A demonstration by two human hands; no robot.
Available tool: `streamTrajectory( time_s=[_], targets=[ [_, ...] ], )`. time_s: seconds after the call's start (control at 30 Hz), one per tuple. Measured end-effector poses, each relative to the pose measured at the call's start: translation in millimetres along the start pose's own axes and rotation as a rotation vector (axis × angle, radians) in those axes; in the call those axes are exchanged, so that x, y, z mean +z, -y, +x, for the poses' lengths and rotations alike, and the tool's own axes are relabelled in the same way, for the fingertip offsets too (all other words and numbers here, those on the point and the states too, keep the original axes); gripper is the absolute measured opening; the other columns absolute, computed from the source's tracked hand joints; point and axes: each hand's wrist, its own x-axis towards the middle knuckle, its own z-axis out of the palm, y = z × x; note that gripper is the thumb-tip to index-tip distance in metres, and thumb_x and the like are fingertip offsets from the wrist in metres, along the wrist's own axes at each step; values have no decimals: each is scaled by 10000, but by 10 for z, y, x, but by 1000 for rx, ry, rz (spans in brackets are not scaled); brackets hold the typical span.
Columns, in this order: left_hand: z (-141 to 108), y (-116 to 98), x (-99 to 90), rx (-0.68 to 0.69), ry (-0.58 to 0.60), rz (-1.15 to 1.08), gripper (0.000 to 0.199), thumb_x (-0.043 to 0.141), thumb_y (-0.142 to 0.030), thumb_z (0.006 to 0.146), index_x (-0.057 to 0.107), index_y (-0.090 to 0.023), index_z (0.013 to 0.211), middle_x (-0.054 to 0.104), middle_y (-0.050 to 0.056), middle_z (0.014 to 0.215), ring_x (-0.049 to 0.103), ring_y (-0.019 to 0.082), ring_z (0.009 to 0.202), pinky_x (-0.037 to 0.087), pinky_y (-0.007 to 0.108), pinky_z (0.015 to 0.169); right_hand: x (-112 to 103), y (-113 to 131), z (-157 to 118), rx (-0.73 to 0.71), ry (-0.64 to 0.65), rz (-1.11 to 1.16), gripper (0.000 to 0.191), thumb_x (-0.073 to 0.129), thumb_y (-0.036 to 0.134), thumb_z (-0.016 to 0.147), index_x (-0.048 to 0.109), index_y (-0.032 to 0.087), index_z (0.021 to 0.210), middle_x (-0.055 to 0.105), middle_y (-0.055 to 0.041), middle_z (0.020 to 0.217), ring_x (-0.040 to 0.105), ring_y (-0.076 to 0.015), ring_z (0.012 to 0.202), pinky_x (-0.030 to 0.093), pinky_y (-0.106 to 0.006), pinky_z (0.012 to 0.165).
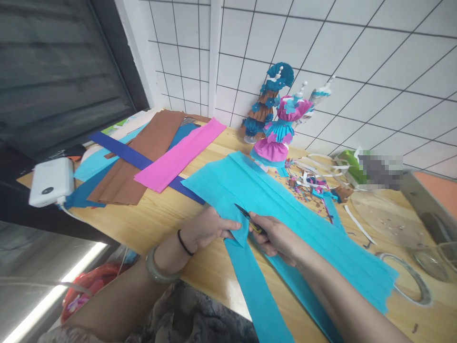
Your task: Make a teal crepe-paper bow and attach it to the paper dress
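Observation:
A large sheet of turquoise crepe paper [285, 200] lies across the table, with a narrower strip [255, 286] hanging down toward my lap. My left hand [212, 227] pinches the paper's near edge between thumb and fingers. In my right hand [273, 236] is a pair of scissors [254, 225] with dark pointed blades and a black-and-yellow handle. The blades lie over the paper, pointing up and left, just beyond my left fingertips. My right fingers hide most of the handle.
Brown crepe paper [143, 157], a pink strip [182, 155] and a blue strip [119, 151] overlap at the left, near a white power bank [52, 182]. Decorated paper figures [273, 150] stand by the tiled wall. Paper scraps [307, 183] and a tape roll [410, 278] lie right.

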Motion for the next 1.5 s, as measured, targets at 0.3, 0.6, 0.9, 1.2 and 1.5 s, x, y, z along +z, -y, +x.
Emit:
streamTrajectory(
  time_s=[0.3, 0.6, 0.9, 1.2, 1.5],
  targets=[
    [11, 18, -19, -3, 20, 7, 396, 782, -183, 523, 627, -148, 886, 680, 31, 766, 625, 167, 643, 524, 312, 598, -4, -18, 43, -20, -14, -52, 357, 419, 508, 817, 445, 186, 664, 274, 104, 416, 216, -31, 289, 154, -155, 287],
    [12, 17, -12, -11, 15, 4, 385, 784, -170, 517, 617, -164, 864, 672, 3, 701, 616, 148, 609, 518, 293, 583, 32, 36, 94, -50, 12, -44, 395, 413, 506, 809, 352, 198, 570, 235, 101, 398, 189, -34, 288, 130, -180, 294],
    [43, 57, -52, 34, 71, -3, 348, 767, -220, 560, 612, -144, 862, 636, 3, 699, 598, 138, 619, 512, 292, 596, 16, 21, 99, -52, -23, -65, 405, 453, 530, 778, 315, 208, 575, 263, 98, 407, 209, -38, 297, 136, -183, 297],
    [-63, -145, -52, 256, -122, 73, 64, 675, -227, 626, 646, -196, 674, 673, 25, 810, 600, 211, 867, 479, 264, 712, 17, 31, 61, -31, -21, -114, 378, 443, 540, 786, 423, 191, 643, 289, 99, 417, 224, -33, 293, 141, -175, 300],
    [96, 41, -104, 258, -74, -52, 197, 687, -174, 623, 620, -214, 804, 676, -17, 744, 620, 176, 695, 493, 280, 662, 3, 29, 83, -36, -13, -80, 367, 440, 535, 790, 446, 189, 669, 271, 105, 409, 207, -31, 285, 122, -170, 292]
  ],
)
